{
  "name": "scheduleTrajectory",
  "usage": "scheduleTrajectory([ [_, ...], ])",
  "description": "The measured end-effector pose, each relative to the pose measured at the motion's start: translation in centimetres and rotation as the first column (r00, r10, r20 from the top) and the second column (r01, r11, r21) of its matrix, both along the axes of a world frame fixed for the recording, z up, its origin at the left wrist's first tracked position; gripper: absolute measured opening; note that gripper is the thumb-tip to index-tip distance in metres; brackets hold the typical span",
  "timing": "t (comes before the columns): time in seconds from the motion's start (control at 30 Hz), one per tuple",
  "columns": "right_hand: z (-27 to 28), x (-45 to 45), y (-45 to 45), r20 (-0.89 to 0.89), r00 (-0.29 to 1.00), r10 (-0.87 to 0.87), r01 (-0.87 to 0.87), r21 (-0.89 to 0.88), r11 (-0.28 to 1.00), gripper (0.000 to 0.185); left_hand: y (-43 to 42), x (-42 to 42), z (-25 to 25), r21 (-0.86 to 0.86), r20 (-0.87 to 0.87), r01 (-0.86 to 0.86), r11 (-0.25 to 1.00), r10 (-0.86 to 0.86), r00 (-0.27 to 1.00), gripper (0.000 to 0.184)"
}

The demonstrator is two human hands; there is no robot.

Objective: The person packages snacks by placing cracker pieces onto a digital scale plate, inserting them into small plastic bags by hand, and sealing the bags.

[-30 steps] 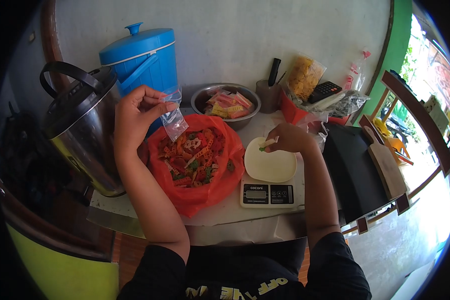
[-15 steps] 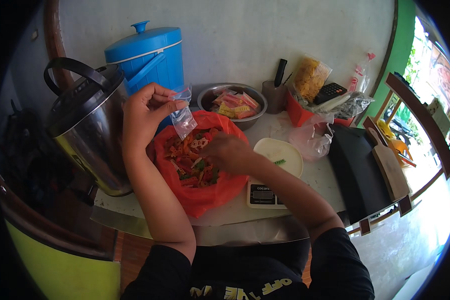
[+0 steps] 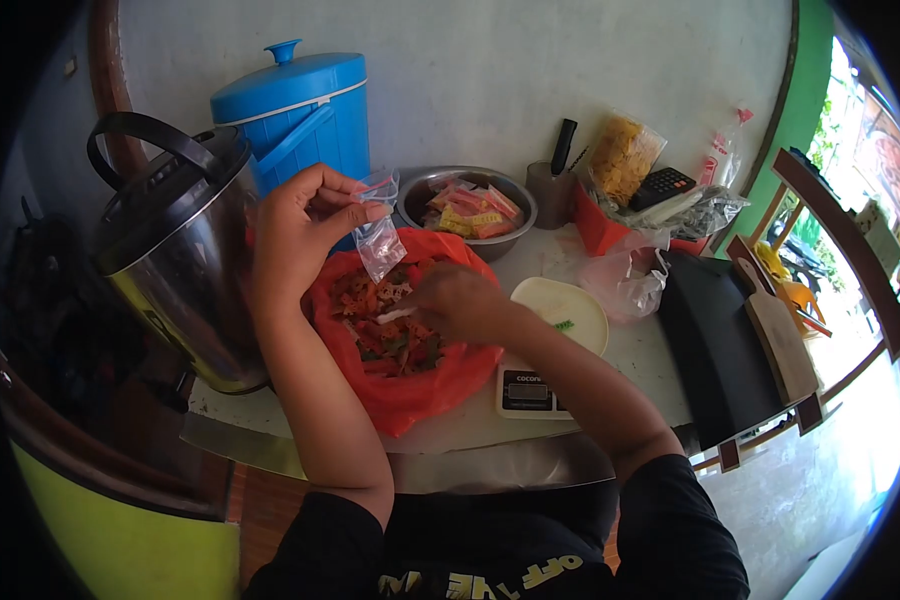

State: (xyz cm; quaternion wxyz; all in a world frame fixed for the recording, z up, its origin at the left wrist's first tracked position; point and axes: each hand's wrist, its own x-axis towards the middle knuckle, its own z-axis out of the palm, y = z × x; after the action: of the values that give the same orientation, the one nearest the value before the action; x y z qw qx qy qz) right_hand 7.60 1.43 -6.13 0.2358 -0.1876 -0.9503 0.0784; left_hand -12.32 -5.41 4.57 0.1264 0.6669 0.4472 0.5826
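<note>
One clear zip-lock bag (image 3: 381,250), pinched near its top in the left hand (image 3: 308,218) at upper centre, appears light, limp and slippery, best held by the rim; the right hand (image 3: 460,306), grasp indeterminable, is over brittle-looking crackers (image 3: 400,352) in a red plastic bag (image 3: 410,402), mid-frame.

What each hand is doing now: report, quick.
Left hand: closed, pinching a clear plastic bag.
Right hand: over the red bag; whether it grips the pale piece cannot be told.

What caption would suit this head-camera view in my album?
Left hand holding a small clear bag, right hand at the red bag of colourful pieces, kitchen scale alongside.
</note>
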Motion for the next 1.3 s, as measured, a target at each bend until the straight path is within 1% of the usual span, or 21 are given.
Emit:
scheduleTrajectory([
  [0.1, 4.3, 4.5, -0.7, 0.025, 0.982, -0.185, 0.185, -0.004, 0.983, 0.023, 0.2, 0.1, -0.3, -0.001, -0.003, 0.002, 1.000, -0.002, 1.000, 0.022],
  [0.2, 4.8, 6.0, -0.5, 0.110, 0.962, -0.250, 0.255, -0.027, 0.967, 0.021, 0.2, 0.4, -0.1, -0.016, -0.003, -0.001, 1.000, 0.001, 1.000, 0.022],
  [0.3, 2.2, 4.7, -0.4, -0.079, 0.932, -0.353, 0.361, 0.258, 0.896, 0.024, 0.2, 0.8, -0.1, -0.023, -0.020, -0.006, 1.000, 0.005, 1.000, 0.022],
  [0.4, 0.6, 2.7, -0.5, -0.082, 0.939, -0.333, 0.336, 0.412, 0.847, 0.029, 0.0, 1.1, 0.1, -0.023, -0.043, -0.036, 0.999, 0.035, 0.998, 0.022],
  [0.47, -1.1, 0.4, -0.8, 0.127, 0.975, -0.181, 0.143, 0.260, 0.955, 0.032, -0.1, 1.0, 0.1, -0.023, -0.049, -0.049, 0.999, 0.048, 0.998, 0.022],
  [0.5, -1.8, -0.7, -1.3, 0.219, 0.972, -0.090, 0.054, 0.165, 0.985, 0.034, -0.1, 0.9, 0.1, -0.023, -0.049, -0.048, 0.999, 0.047, 0.998, 0.022],
  [0.6, -4.0, -2.6, -3.9, 0.094, 0.987, 0.129, -0.137, 0.086, 0.987, 0.035, 0.0, 0.6, 0.0, -0.031, -0.017, -0.011, 0.999, 0.010, 1.000, 0.022],
  [0.7, -5.1, -4.0, -4.5, 0.166, 0.978, 0.124, -0.148, 0.140, 0.979, 0.035, -0.3, 0.4, 0.1, -0.034, 0.001, -0.003, 0.999, 0.003, 1.000, 0.022],
  [0.8, -6.6, -5.4, -4.0, 0.093, 0.993, 0.077, -0.107, 0.367, 0.924, 0.025, -0.5, 0.4, 0.2, -0.025, 0.007, -0.003, 1.000, 0.003, 1.000, 0.022],
  [0.9, -6.3, -6.6, -3.1, 0.208, 0.978, 0.018, -0.078, 0.283, 0.956, 0.018, -0.5, 0.0, 0.1, -0.027, -0.012, -0.035, 0.999, 0.035, 0.999, 0.022],
  [0.93, -5.6, -6.4, -2.7, 0.223, 0.975, -0.002, -0.053, 0.241, 0.969, 0.019, -0.4, -0.1, 0.0, -0.029, -0.023, -0.051, 0.998, 0.051, 0.998, 0.022],
  [1.0, -3.4, -5.1, -1.8, 0.257, 0.966, -0.040, -0.001, 0.158, 0.988, 0.026, -0.6, -0.2, 0.1, -0.030, -0.018, -0.057, 0.998, 0.056, 0.998, 0.022],
  [1.1, -0.5, -2.9, 0.0, 0.239, 0.958, -0.156, 0.152, 0.034, 0.988, 0.028, -0.7, -0.3, 0.1, -0.023, 0.000, -0.046, 0.999, 0.046, 0.999, 0.022],
  [1.17, 0.2, -0.7, 1.6, 0.029, 0.997, -0.065, 0.067, -0.078, 0.995, 0.033, -0.6, -0.3, 0.0, -0.021, 0.027, -0.017, 1.000, 0.018, 0.999, 0.022],
  [1.2, 0.5, 0.3, 2.2, -0.082, 0.996, -0.028, 0.018, -0.124, 0.992, 0.035, -0.6, -0.3, 0.0, -0.021, 0.048, 0.003, 1.000, -0.002, 0.999, 0.022],
  [1.3, 1.2, 2.1, 2.9, -0.058, 0.992, -0.112, 0.085, -0.348, 0.934, 0.043, -0.4, -0.1, 0.0, -0.013, 0.072, 0.031, 0.999, -0.030, 0.997, 0.022],
])
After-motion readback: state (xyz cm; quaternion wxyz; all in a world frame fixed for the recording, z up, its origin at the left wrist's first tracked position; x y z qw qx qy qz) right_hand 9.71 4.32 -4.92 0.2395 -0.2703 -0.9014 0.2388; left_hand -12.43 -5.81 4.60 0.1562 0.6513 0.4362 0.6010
